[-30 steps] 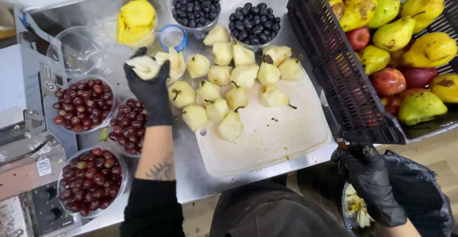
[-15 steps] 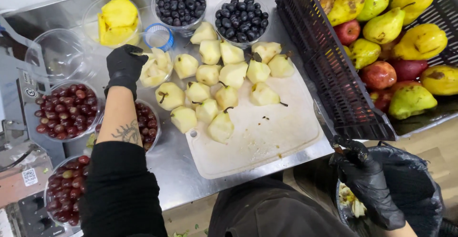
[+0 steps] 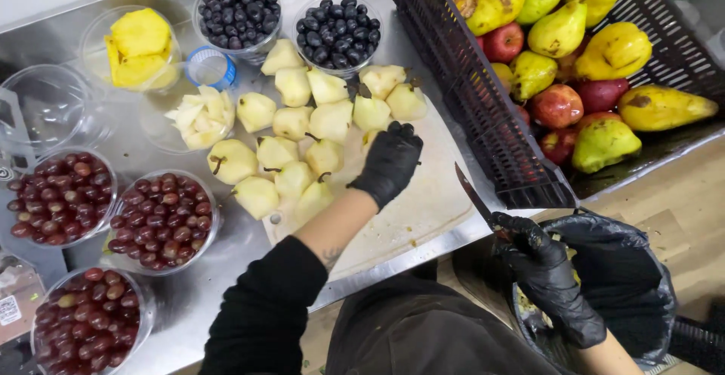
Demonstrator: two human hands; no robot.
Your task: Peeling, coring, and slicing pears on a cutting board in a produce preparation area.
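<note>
My left hand (image 3: pixel 389 162), in a black glove, reaches over the white cutting board (image 3: pixel 423 209). Its fingers curl down on a peeled pear (image 3: pixel 368 140) at the right end of a group of several peeled pears (image 3: pixel 291 152). My right hand (image 3: pixel 547 269), also gloved, is low beyond the counter's edge and grips a knife (image 3: pixel 472 194), blade pointing up and to the left. It hovers over a bin lined with a black bag (image 3: pixel 630 269). A clear cup of pear slices (image 3: pixel 200 114) stands left of the board.
Three cups of red grapes (image 3: pixel 162 220) stand on the steel counter at the left. At the back are two cups of dark berries (image 3: pixel 340 31), a cup of yellow pineapple (image 3: pixel 140 46) and an empty cup (image 3: pixel 45 107). A black crate (image 3: pixel 483 118) of whole pears and apples (image 3: pixel 604 50) is on the right.
My left hand has moved from the cup of pear slices at the left to the right side of the peeled pears. The knife in my right hand has come into sight.
</note>
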